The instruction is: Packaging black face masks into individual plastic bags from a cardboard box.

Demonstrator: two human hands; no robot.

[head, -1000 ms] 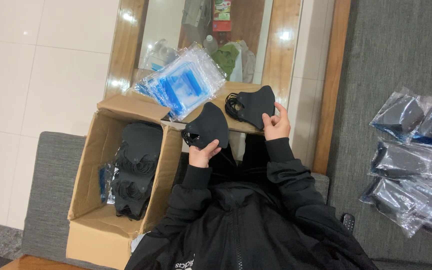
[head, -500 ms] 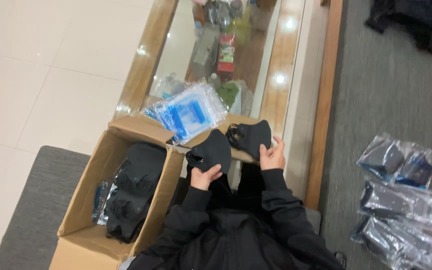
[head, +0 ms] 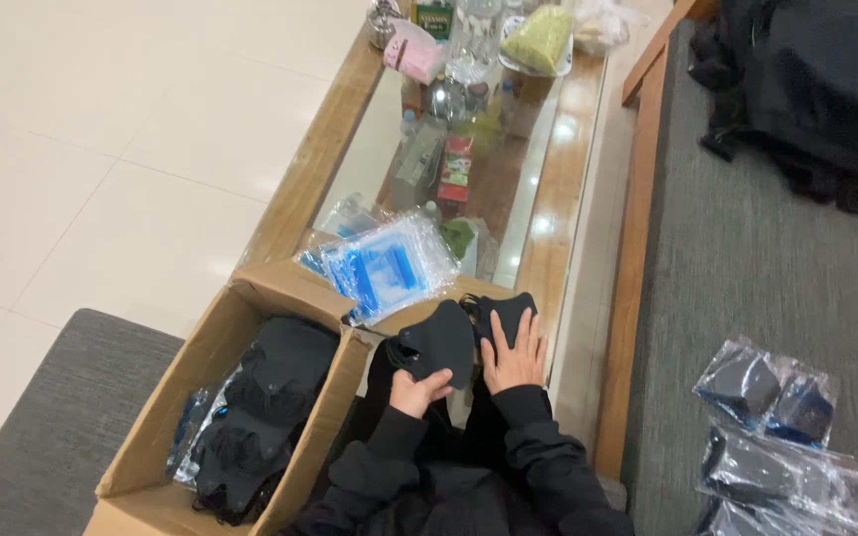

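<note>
- The left hand (head: 417,389) is gripping a black face mask (head: 439,342), fingers curled shut around its lower edge, holding it up just above the person's lap.
- The right hand (head: 514,352) is lying open and flat, fingers spread, pressing down on a second black mask (head: 504,312) that is resting on the near edge of the table (head: 558,213).
- The two masks are sitting side by side, nearly touching, with the held one to the left of the pressed one.
- A stack of clear bags with blue strips (head: 386,266) is lying on the flap of the cardboard box, just beyond the held mask.
- The cardboard box (head: 183,382) is standing open to the left of the person, and a pile of black masks (head: 265,402) is filling it, with a few clear wrappers showing at its left side.
- The table is long, with a wooden frame and a glass top, and bottles, packets and a green bundle (head: 538,38) are crowding its far end.
- To the right, on the grey cushion (head: 747,248), several packed masks in clear bags (head: 772,437) are lying in a loose group, well apart from both hands.
- A dark garment (head: 806,89) is lying heaped at the far end of that cushion.
- The person's black sleeves (head: 538,437) are covering both arms down to the wrists.
</note>
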